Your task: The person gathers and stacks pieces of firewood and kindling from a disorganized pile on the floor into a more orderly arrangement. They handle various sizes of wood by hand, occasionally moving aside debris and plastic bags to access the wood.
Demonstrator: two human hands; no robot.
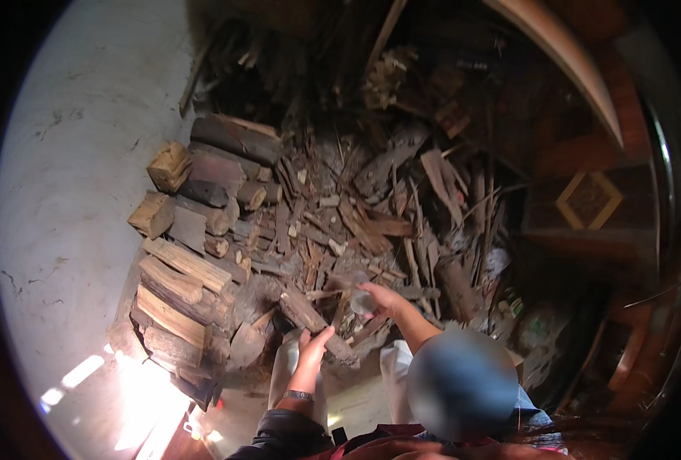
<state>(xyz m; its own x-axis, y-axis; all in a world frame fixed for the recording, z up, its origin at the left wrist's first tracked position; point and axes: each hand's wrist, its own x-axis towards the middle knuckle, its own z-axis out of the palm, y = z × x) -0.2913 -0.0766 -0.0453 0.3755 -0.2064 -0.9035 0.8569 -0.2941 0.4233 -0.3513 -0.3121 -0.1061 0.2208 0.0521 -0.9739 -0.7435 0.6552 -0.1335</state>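
Observation:
My left hand (316,345), with a dark band at the wrist, grips a rough, bark-covered piece of firewood (301,309) near its lower end. The wood lies slantwise above my knees, its far end toward the stacked logs. To the right of it, my right hand (379,300) has its fingers around a clear plastic container (362,303), cup-like in shape. Wood scraps and bark (317,230) spread over the floor just beyond both hands. A round blurred patch (462,385) hides my right upper arm.
Split firewood (171,313) is stacked along the pale wall (81,172) on the left. A thick log (455,287) and long sticks lie to the right. Dark wooden furniture with a diamond inlay (589,200) stands at far right. Bright sunlight falls at lower left.

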